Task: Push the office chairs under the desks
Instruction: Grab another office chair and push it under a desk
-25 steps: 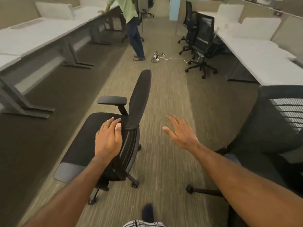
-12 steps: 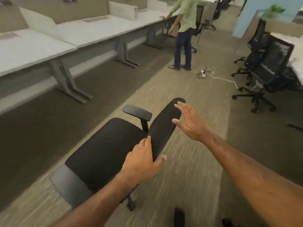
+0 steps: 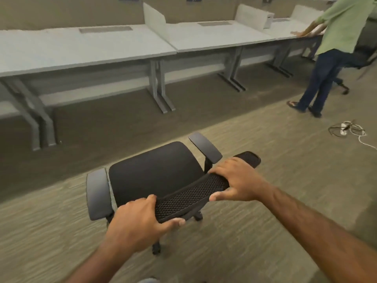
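A black office chair point(image 3: 155, 170) with grey armrests stands on the carpet in front of me, its seat facing the row of white desks point(image 3: 85, 50). My left hand point(image 3: 138, 223) grips the left end of the mesh backrest's top edge point(image 3: 189, 197). My right hand point(image 3: 240, 180) grips the right part of that same edge. The chair stands a short way from the desks, with a band of dark carpet between them. Most of the chair's wheeled base is hidden under the seat.
Grey desk legs point(image 3: 161, 88) stand at intervals under the desks. A person in a green shirt point(image 3: 334, 56) stands at the right, leaning on a desk, with another chair behind them. A power strip with a tangled cable point(image 3: 346, 127) lies on the floor at the right.
Both hands have closed on the top of the backrest. The chair has turned so its seat faces the desks, and my view has swung left toward them.
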Tool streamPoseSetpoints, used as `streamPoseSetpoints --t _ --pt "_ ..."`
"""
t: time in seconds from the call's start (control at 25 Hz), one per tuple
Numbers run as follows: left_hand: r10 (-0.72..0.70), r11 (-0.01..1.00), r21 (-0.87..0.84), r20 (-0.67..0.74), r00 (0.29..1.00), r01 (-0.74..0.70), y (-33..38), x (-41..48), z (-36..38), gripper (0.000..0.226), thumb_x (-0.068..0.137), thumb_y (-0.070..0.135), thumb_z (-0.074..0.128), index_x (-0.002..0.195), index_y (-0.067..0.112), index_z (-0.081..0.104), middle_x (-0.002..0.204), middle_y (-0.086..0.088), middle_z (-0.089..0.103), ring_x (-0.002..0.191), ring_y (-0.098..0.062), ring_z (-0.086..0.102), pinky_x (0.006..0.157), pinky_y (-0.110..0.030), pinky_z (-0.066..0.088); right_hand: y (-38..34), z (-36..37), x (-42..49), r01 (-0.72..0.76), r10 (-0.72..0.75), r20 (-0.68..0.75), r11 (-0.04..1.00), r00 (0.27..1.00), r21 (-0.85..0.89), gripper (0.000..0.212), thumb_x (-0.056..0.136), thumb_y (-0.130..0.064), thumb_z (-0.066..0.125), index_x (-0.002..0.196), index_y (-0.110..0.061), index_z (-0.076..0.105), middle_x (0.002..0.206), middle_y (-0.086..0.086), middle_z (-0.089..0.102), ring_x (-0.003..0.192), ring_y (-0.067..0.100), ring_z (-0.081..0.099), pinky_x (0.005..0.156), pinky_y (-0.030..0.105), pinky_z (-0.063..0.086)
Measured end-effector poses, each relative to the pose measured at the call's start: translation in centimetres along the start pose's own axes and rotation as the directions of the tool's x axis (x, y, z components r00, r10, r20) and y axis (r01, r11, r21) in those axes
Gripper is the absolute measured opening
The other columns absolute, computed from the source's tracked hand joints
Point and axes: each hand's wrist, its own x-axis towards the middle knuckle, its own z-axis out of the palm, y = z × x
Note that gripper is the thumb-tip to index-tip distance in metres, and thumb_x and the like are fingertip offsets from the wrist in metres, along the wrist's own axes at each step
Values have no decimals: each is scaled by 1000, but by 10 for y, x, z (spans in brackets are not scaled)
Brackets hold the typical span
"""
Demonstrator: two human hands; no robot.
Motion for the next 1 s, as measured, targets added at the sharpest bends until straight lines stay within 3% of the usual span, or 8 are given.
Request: streamPoseSetpoints --t 0.12,0.28,0.52,0.8,1.0 --pt "-26 1000 -12 -37 999 25 0 -2 -3 106 45 114 9 96 34 57 86 12 65 81 -14 62 61 -37 40 13 -5 9 83 -81 53 995 995 -52 94 68 -101 45 127 -29 60 116 -13 64 108 10 58 97 30 40" --pt "-48 999 -13 -67 997 48 -9 8 -9 102 47 114 9 84 31 57 72 10 59 72 -14 59 60 -37 39 12 -3 26 100 -105 -49 991 993 -85 100 61 -107 39 115 -26 66 104 -10 69 96 13 64 89 36 51" --pt "-11 1000 -27 -134 991 8 -32 39 -17 101 48 113 8 80 31 58 67 9 59 71 -14 61 60 -37 43 11 -15 61 75 -82 -61 991 995 -112 98 61 -106 38 107 -25 67 97 -11 69 88 12 64 83 35 51" --pt "-34 998 -55 -129 991 27 -72 90 -40 110 47 114 9 97 33 65 81 12 67 75 -12 64 64 -34 51 16 -24 134 116 -129 -132 988 983 -106 92 63 -103 41 99 -23 68 89 -9 69 80 16 65 73 34 49" --pt "-96 992 -99 -140 986 82 -107 137 -54 115 47 114 14 111 35 66 95 15 70 84 -10 64 68 -33 51 30 -28 208 177 -201 -194 975 960 -133 95 64 -106 32 97 -25 69 88 -10 69 78 16 65 69 33 45"
